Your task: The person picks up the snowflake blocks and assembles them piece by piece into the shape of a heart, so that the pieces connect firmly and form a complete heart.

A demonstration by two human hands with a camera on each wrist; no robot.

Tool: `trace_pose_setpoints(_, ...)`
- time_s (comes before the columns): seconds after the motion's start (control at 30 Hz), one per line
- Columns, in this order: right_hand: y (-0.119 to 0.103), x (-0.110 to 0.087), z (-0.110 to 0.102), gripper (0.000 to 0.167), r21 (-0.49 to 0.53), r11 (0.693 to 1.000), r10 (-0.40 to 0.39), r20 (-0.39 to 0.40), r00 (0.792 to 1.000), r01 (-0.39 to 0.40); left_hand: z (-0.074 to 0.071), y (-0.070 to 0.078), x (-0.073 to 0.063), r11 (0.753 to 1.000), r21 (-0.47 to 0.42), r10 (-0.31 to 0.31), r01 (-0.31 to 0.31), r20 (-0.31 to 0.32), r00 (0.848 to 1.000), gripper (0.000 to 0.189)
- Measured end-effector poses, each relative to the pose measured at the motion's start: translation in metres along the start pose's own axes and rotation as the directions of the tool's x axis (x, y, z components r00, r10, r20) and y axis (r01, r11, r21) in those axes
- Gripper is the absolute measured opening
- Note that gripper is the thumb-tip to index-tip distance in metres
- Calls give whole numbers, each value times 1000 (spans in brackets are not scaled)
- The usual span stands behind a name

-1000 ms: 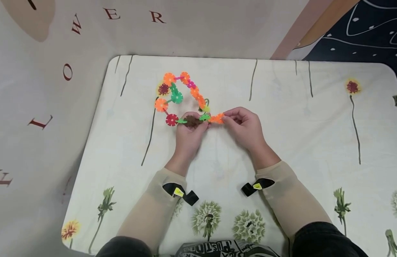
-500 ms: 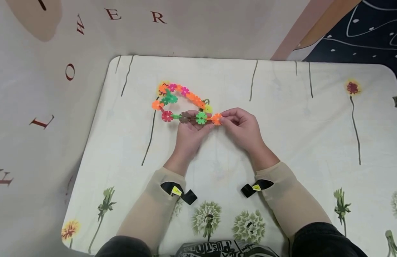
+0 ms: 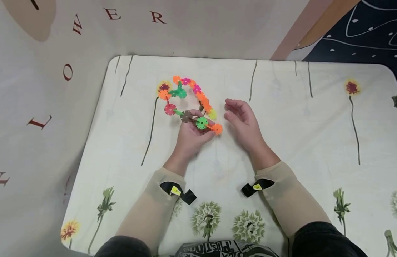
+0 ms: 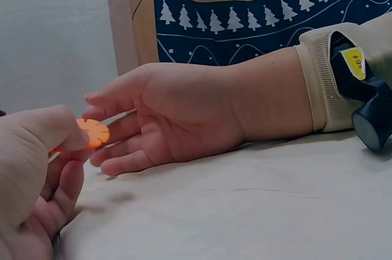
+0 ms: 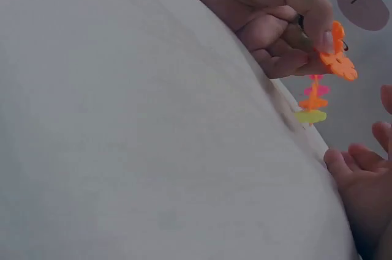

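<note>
A chain of notched plastic snowflake discs (image 3: pixel 202 123), in orange, pink, green, brown and red, bends in a loop with a gap at its near right side. My left hand (image 3: pixel 192 137) holds it near one end, thumb on an orange disc (image 4: pixel 96 131) in the left wrist view. The other end carries a yellow disc (image 3: pixel 212 114), close above my left fingers. To the right, my right hand (image 3: pixel 244 123) is apart from the chain, fingers relaxed and holding nothing. In the right wrist view the yellow disc (image 5: pixel 311 116) hangs below the left hand.
A white cloth with printed flowers covers the table (image 3: pixel 301 142). Behind and to the left rises a pale wall (image 3: pixel 217 32) with printed letters. Black straps with small devices (image 3: pixel 249 189) sit on both wrists.
My right hand has let go of the orange end disc and drawn back slightly to the right. The chain has tilted in my left hand, its orange end now lower and nearer me.
</note>
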State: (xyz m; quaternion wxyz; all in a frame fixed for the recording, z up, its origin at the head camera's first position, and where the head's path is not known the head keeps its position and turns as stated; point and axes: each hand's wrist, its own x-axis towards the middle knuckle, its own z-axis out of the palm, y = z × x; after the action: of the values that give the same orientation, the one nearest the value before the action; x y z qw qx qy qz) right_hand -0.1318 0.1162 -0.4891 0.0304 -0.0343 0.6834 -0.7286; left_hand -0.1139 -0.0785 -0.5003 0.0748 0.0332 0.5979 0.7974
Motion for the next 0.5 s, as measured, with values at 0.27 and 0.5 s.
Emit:
trace_pose_setpoints(0.27,-8,-1,7,69,-248,960,179,189,966,-129,-4,-2,0,994,99,32,-50,171,985,57)
trace_pose_setpoints(0.5,-3,-1,6,62,-252,963,134,162,978,-90,-3,-2,-1,996,75,37,-54,208,978,52)
